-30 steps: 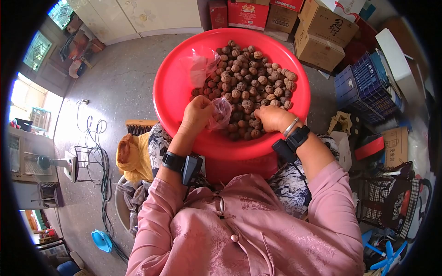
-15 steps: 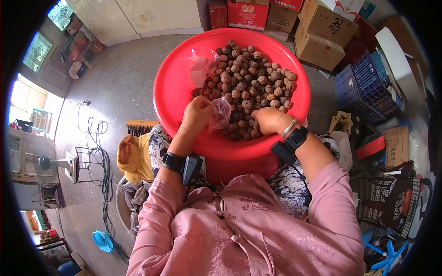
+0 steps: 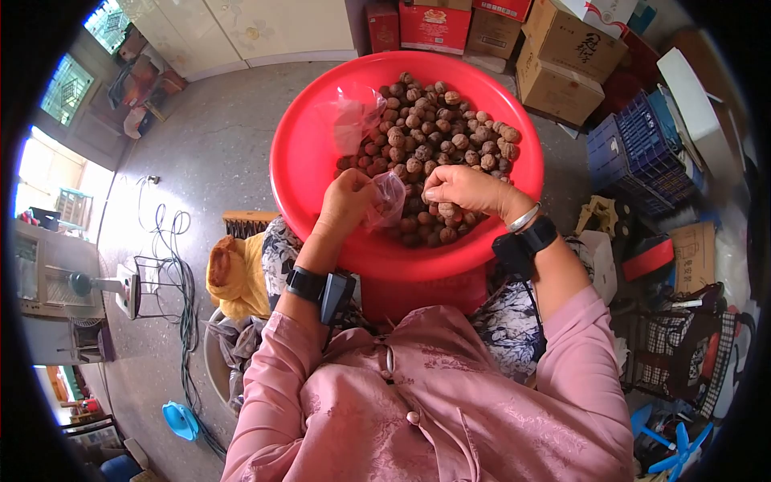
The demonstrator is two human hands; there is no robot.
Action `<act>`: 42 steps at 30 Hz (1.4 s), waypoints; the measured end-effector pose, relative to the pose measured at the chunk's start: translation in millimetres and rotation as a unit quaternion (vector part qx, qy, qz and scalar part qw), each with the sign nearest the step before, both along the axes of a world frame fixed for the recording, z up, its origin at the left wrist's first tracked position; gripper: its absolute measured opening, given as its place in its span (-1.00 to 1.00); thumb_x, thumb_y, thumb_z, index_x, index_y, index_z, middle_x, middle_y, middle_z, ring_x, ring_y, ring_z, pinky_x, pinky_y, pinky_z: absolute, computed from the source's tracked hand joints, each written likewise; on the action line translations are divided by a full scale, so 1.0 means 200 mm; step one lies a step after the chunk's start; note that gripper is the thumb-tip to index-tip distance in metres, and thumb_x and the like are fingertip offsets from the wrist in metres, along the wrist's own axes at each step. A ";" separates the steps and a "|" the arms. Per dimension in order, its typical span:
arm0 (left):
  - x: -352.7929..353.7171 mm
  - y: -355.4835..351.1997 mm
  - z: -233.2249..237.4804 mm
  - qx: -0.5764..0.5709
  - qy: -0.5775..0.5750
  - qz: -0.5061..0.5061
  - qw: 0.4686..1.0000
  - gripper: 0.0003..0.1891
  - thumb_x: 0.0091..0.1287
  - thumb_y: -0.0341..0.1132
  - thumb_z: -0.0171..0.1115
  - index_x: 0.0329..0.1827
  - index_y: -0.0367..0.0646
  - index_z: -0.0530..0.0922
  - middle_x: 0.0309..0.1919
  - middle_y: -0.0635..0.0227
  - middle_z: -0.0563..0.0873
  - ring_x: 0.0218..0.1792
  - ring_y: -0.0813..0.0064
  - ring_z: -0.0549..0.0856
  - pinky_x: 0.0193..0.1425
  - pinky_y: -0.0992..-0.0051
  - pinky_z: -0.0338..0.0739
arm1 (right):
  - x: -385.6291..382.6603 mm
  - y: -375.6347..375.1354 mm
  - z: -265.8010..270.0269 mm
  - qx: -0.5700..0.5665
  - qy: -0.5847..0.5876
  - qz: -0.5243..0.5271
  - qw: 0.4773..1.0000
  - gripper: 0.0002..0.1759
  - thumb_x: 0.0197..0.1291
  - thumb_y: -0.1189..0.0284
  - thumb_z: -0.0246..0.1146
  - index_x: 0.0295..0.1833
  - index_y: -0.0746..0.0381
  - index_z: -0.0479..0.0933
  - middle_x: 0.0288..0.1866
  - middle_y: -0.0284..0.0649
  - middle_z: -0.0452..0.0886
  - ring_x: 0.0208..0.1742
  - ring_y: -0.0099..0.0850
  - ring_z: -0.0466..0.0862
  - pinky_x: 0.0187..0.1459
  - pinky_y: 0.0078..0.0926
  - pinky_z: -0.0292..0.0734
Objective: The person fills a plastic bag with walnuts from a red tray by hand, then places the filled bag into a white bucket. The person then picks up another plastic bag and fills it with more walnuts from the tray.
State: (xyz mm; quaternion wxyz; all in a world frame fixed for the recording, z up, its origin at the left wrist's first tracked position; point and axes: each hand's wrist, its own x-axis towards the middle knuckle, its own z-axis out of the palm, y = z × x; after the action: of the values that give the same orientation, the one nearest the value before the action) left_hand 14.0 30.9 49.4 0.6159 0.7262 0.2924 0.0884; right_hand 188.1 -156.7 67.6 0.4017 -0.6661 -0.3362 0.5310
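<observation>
A wide red plastic basin (image 3: 301, 161) holds a heap of brown walnuts (image 3: 442, 120). My left hand (image 3: 348, 201) is closed on the rim of a small clear plastic bag (image 3: 388, 197), which hangs over the basin's near side with what look like walnuts inside. Just right of the bag's mouth, my right hand (image 3: 470, 189) is palm down above the heap. Its fingers are curled together around a walnut (image 3: 447, 210), partly hidden under them. More clear plastic (image 3: 350, 120) lies at the basin's far left, against the walnuts.
Cardboard boxes (image 3: 558, 76) and a blue crate (image 3: 642, 153) stand beyond the basin to the right. A yellow cloth item (image 3: 237, 273), a brush (image 3: 249, 221) and a bucket (image 3: 215, 353) are at my left. Cables (image 3: 186, 321) run across the floor near a fan (image 3: 80, 283).
My right hand has risen from the near right of the walnuts and moved left toward the bag. My left hand keeps holding the bag in nearly the same spot.
</observation>
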 end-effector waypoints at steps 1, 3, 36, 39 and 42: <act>0.00 0.01 -0.03 0.001 0.000 0.000 1.000 -0.91 0.26 -0.45 0.22 -0.27 -0.28 0.52 -0.51 0.27 0.69 -0.59 0.51 0.66 -0.58 0.53 0.52 | 0.00 0.00 0.01 0.006 0.028 -0.005 1.000 -0.79 0.38 0.35 0.24 -0.06 0.28 0.50 -0.33 -0.32 0.59 -0.43 -0.60 0.55 -0.44 -0.59 0.50; 0.02 0.02 -0.11 0.062 -0.051 0.018 0.997 -0.90 0.26 -0.44 0.23 -0.27 -0.28 0.53 -0.53 0.27 0.67 -0.67 0.50 0.61 -0.66 0.51 0.48 | -0.01 0.00 0.03 0.011 0.050 -0.007 0.999 -0.78 0.38 0.33 0.24 -0.05 0.27 0.50 -0.32 -0.34 0.59 -0.41 -0.62 0.55 -0.43 -0.61 0.50; 0.01 0.02 -0.08 -0.020 -0.030 0.010 0.999 -0.88 0.35 -0.40 0.22 -0.19 -0.28 0.50 -0.54 0.28 0.63 -0.69 0.48 0.61 -0.71 0.50 0.45 | -0.08 0.14 -0.05 0.086 0.107 -0.101 0.985 -0.62 0.45 0.11 0.17 -0.16 0.23 0.60 -0.36 -0.42 0.58 -0.40 -0.64 0.53 -0.41 -0.63 0.44; 0.01 0.01 -0.05 -0.016 -0.024 0.010 1.000 -0.88 0.36 -0.41 0.22 -0.19 -0.28 0.49 -0.55 0.27 0.63 -0.72 0.47 0.59 -0.73 0.49 0.44 | -0.09 0.13 -0.02 0.068 0.143 -0.117 0.980 -0.60 0.44 0.06 0.17 -0.13 0.21 0.60 -0.32 -0.43 0.59 -0.36 -0.64 0.55 -0.37 -0.63 0.44; 0.02 0.01 -0.09 -0.002 -0.039 0.013 0.999 -0.87 0.36 -0.41 0.21 -0.19 -0.29 0.48 -0.54 0.23 0.65 -0.73 0.46 0.59 -0.74 0.47 0.44 | -0.08 0.12 -0.03 0.076 0.169 -0.111 0.976 -0.66 0.39 0.10 0.22 -0.09 0.18 0.59 -0.30 -0.44 0.59 -0.33 -0.64 0.54 -0.31 -0.63 0.46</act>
State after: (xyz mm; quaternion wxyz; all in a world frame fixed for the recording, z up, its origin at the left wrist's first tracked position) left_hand 17.9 33.6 32.3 0.6270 0.7171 0.2777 0.1241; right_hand 172.1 -133.7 60.9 0.5585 -0.5674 -0.2273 0.5607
